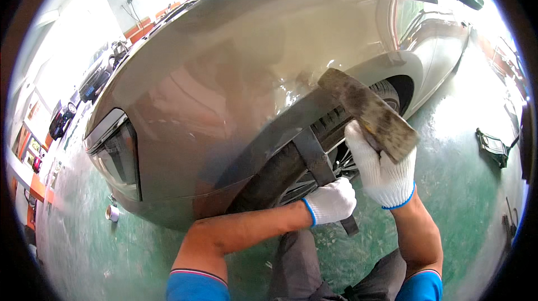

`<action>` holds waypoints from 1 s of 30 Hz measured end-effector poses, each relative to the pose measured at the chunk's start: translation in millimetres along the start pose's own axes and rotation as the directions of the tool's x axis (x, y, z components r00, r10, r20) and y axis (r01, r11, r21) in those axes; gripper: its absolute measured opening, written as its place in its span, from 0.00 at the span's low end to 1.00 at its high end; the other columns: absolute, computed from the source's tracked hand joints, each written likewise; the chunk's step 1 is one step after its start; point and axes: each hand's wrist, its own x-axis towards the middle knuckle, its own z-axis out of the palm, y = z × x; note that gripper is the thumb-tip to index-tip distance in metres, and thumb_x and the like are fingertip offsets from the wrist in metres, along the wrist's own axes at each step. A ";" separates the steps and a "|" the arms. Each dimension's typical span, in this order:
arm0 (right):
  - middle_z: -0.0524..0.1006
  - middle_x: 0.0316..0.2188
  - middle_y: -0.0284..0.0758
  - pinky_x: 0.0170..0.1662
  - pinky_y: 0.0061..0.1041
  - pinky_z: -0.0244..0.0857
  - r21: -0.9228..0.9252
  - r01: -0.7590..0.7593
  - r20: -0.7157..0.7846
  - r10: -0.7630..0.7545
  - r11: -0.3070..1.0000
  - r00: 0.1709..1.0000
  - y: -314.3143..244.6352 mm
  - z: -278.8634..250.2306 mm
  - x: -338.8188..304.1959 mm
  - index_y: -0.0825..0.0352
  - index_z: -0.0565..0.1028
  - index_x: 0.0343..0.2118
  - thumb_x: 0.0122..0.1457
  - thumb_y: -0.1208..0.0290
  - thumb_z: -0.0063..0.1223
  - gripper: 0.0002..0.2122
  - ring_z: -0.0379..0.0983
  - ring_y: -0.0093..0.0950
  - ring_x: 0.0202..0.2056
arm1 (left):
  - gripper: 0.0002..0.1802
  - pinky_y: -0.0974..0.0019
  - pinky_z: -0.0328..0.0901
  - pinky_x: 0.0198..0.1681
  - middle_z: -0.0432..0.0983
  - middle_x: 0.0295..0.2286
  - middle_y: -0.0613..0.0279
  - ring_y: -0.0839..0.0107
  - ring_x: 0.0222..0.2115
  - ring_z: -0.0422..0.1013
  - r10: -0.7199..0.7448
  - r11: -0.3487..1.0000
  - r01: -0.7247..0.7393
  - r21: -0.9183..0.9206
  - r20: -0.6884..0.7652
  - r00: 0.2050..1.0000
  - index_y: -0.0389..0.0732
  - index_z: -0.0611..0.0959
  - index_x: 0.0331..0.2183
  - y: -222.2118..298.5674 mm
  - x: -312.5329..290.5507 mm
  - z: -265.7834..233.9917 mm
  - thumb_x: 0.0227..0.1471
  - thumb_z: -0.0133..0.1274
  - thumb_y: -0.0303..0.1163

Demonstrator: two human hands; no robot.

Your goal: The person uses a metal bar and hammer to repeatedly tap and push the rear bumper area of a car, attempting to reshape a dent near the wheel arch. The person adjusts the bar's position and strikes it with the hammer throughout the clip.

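Left hand [332, 202], fingers clenched on dark flat bar [314, 158] slanting to eleven o'clock across tyre [272, 182]; right hand [386, 176] grasps mallet [367, 113], one o'clock of left—glancing swing could dent car panel [224, 85].

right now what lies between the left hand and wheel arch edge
In the head view: a flat dark bar, gripped by the left hand, crossing the tyre.

The left grip [332, 200] is curled tight; the right grip [385, 175], also curled, sits higher.
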 end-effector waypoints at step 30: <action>0.80 0.29 0.41 0.34 0.33 0.73 -0.130 0.083 0.087 -0.072 0.988 0.994 3.4 1.0 -4.9 0.65 0.76 0.42 0.44 0.69 0.67 0.20 0.80 0.42 0.29 | 0.09 0.59 0.64 0.31 0.76 0.21 0.59 0.62 0.26 0.72 0.019 0.999 -0.020 0.037 0.044 0.999 0.42 0.84 0.21 1.5 2.2 -1.9 0.43 0.55 0.36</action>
